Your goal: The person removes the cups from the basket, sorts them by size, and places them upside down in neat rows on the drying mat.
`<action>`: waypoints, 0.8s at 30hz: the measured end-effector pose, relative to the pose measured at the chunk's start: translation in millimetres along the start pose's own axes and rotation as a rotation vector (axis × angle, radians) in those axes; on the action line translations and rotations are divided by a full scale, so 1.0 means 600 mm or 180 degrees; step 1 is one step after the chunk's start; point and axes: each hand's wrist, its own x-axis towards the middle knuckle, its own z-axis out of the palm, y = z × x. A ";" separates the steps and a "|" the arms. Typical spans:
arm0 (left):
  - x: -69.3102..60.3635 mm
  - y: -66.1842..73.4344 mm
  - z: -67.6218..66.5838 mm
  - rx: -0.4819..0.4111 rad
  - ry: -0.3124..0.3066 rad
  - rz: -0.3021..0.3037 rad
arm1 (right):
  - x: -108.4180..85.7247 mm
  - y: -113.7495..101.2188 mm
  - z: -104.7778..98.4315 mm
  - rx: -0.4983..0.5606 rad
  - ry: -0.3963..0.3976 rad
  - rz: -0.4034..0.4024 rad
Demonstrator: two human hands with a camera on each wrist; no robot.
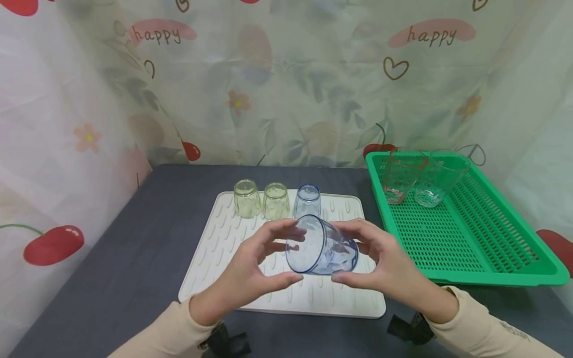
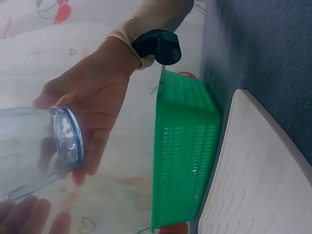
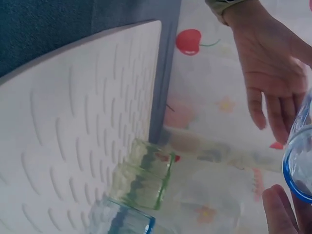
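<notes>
A clear blue-rimmed glass (image 1: 333, 251) is held on its side above the white mat (image 1: 286, 298), its mouth toward the left and its base toward the right. My left hand (image 1: 248, 266) holds it at the rim, fingers behind and thumb below. At the base end, my right hand (image 1: 391, 256) grips it with fingers above and thumb underneath. The left wrist view shows the glass (image 2: 29, 146) with the right hand (image 2: 92, 92) around its base. In the right wrist view, the left hand (image 3: 278, 73) is beside the glass (image 3: 300, 163), its far side cut off.
Two greenish glasses (image 1: 247, 199) and a small blue glass (image 1: 307, 200) stand upside down along the mat's back edge. At the right is a green basket (image 1: 492, 278) holding a red-rimmed glass (image 1: 400, 176) and a clear glass (image 1: 440, 179). Patterned curtains (image 1: 286, 99) surround the dark table (image 1: 134, 248).
</notes>
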 end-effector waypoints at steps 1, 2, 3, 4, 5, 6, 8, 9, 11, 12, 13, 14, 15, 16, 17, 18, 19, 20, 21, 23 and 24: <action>0.000 0.000 -0.001 0.0008 -0.0016 -0.0016 | 0.001 -0.004 -0.004 0.0021 0.0022 0.0015; 0.001 0.000 -0.003 0.0039 -0.0024 -0.0004 | 0.002 -0.007 -0.007 0.0037 0.0048 0.0009; 0.001 0.000 -0.006 0.0067 -0.0026 0.0003 | 0.003 -0.010 -0.011 0.0074 0.0071 0.0007; 0.002 0.000 -0.008 0.0100 -0.0023 0.0023 | 0.004 -0.012 -0.014 0.0106 0.0097 -0.0002; 0.001 0.000 -0.012 0.0135 -0.0015 0.0042 | 0.005 -0.015 -0.018 0.0128 0.0128 -0.0009; 0.001 0.001 -0.017 0.0171 0.0001 0.0044 | 0.005 -0.016 -0.021 0.0132 0.0159 -0.0023; 0.000 0.002 -0.028 0.0255 0.0055 0.0114 | 0.006 -0.018 -0.027 0.0129 0.0221 -0.0061; -0.001 0.002 -0.034 0.0293 0.0089 0.0117 | 0.007 -0.018 -0.030 0.0105 0.0244 -0.0076; -0.003 0.005 -0.046 0.0390 0.0162 0.0146 | 0.008 -0.019 -0.035 0.0029 0.0309 -0.0088; -0.005 0.007 -0.052 0.0427 0.0203 0.0140 | 0.009 -0.019 -0.037 -0.0022 0.0335 -0.0093; -0.006 0.008 -0.058 0.0489 0.0241 0.0140 | 0.010 -0.019 -0.039 -0.0070 0.0361 -0.0073; -0.008 0.010 -0.063 0.0557 0.0276 0.0097 | 0.012 -0.020 -0.042 -0.0120 0.0389 -0.0041; -0.011 0.012 -0.068 0.0622 0.0306 0.0072 | 0.014 -0.021 -0.045 -0.0179 0.0413 0.0010; -0.013 0.013 -0.074 0.0696 0.0332 0.0055 | 0.016 -0.022 -0.047 -0.0213 0.0444 0.0062; -0.016 0.013 -0.079 0.0790 0.0357 0.0024 | 0.019 -0.023 -0.051 -0.0285 0.0465 0.0126; -0.020 0.014 -0.084 0.0888 0.0380 -0.0016 | 0.022 -0.024 -0.054 -0.0342 0.0481 0.0182; -0.023 0.013 -0.088 0.0997 0.0401 -0.0037 | 0.025 -0.024 -0.058 -0.0411 0.0499 0.0249; -0.027 0.012 -0.093 0.1096 0.0422 -0.0056 | 0.027 -0.024 -0.061 -0.0489 0.0514 0.0302; -0.030 0.011 -0.097 0.1177 0.0443 -0.0071 | 0.031 -0.023 -0.065 -0.0565 0.0523 0.0352; -0.038 0.008 -0.104 0.1325 0.0488 -0.0116 | 0.037 -0.019 -0.072 -0.0703 0.0519 0.0420; -0.041 0.006 -0.107 0.1372 0.0519 -0.0136 | 0.040 -0.016 -0.075 -0.0778 0.0511 0.0443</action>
